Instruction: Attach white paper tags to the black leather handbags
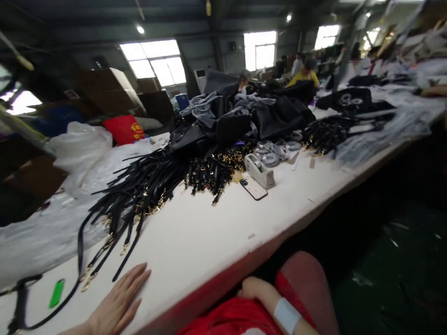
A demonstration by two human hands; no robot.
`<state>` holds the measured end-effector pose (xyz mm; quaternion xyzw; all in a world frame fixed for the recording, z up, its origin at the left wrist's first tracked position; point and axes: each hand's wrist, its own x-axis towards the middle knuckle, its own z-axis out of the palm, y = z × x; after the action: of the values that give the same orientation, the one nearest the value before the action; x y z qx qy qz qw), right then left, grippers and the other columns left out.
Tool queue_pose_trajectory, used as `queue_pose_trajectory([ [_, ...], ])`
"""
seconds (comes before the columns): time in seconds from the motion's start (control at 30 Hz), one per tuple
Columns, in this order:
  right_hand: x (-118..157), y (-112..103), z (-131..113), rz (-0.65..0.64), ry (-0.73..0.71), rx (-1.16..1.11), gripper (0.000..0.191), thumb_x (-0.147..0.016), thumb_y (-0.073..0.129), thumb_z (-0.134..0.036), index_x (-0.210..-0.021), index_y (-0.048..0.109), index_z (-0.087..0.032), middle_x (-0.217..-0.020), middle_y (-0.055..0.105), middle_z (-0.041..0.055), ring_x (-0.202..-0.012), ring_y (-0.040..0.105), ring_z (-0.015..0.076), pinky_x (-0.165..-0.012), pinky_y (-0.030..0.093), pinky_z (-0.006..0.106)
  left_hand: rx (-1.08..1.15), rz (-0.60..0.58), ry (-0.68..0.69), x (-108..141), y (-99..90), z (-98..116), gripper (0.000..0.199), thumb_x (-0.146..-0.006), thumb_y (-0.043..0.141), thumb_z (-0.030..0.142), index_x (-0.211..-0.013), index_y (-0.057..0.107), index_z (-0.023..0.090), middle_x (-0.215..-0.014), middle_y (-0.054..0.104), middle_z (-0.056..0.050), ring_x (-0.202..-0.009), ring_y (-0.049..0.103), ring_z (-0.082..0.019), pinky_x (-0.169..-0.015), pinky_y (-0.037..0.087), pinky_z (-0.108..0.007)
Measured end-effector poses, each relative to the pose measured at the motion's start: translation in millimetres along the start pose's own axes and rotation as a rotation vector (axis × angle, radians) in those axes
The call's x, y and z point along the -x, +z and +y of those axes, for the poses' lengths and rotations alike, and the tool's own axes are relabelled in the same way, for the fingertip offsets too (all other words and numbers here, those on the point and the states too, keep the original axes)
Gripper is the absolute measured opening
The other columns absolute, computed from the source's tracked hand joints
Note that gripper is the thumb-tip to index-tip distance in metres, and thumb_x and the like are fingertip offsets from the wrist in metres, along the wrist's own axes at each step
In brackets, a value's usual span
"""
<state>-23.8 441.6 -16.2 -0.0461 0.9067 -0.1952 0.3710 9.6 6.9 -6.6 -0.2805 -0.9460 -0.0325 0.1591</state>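
My left hand [117, 300] lies flat on the white tabletop [195, 237], fingers stretched out and holding nothing. Just beyond its fingertips are the ends of long black straps [153, 177] with gold-coloured clasps, heaped along the table. One strap curves round to the left of the hand, close to a small green object [57, 293]. My right hand [252, 287] rests low by my lap, below the table's front edge. Its fingers are turned away and mostly hidden, so I cannot tell if they hold anything. A white band [287, 315] wraps that forearm.
A tape dispenser [260, 171] and a phone [253, 189] sit mid-table beside short black straps [206, 174]. Behind them rise piled black bags [275, 116] with grey cords. Clear plastic [387, 132] covers the right side. Several people work in the background, one in yellow [303, 78].
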Motion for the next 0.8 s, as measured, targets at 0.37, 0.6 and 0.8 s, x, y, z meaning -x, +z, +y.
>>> queue_pose_trajectory([
  [0.37, 19, -112, -107, 0.453, -0.713, 0.094, 0.022, -0.093, 0.049, -0.027, -0.102, 0.069, -0.027, -0.101, 0.073, -0.0005, -0.095, 0.067, 0.0157, -0.088, 0.053, 0.027, 0.088, 0.046, -0.096, 7, -5.4, -9, 0.066, -0.084, 0.047, 0.026, -0.149, 0.032, 0.027, -0.155, 0.034, -0.004, -0.138, 0.038, -0.027, -0.113, 0.035, -0.04],
  [0.6, -80, -104, -109, 0.852, -0.651, 0.305, 0.036, -0.089, 0.052, -0.023, -0.124, 0.061, -0.019, -0.134, 0.059, 0.0126, -0.126, 0.052, 0.0288, -0.106, 0.044, 0.051, 0.133, 0.144, -0.071, 14, 8.4, -21, 0.071, -0.081, 0.053, 0.028, -0.149, 0.033, 0.028, -0.152, 0.04, -0.002, -0.136, 0.042, -0.028, -0.109, 0.041, -0.036],
  [0.8, -135, -87, -64, 1.041, -0.864, 0.451, 0.034, -0.088, 0.058, -0.04, -0.114, 0.069, -0.021, -0.118, 0.069, 0.0112, -0.104, 0.066, 0.028, -0.085, 0.058, 0.041, 0.175, -0.072, -0.044, 16, -9.7, -21, 0.086, -0.073, 0.06, 0.031, -0.151, 0.025, 0.021, -0.153, 0.036, -0.012, -0.136, 0.041, -0.033, -0.107, 0.045, -0.042],
])
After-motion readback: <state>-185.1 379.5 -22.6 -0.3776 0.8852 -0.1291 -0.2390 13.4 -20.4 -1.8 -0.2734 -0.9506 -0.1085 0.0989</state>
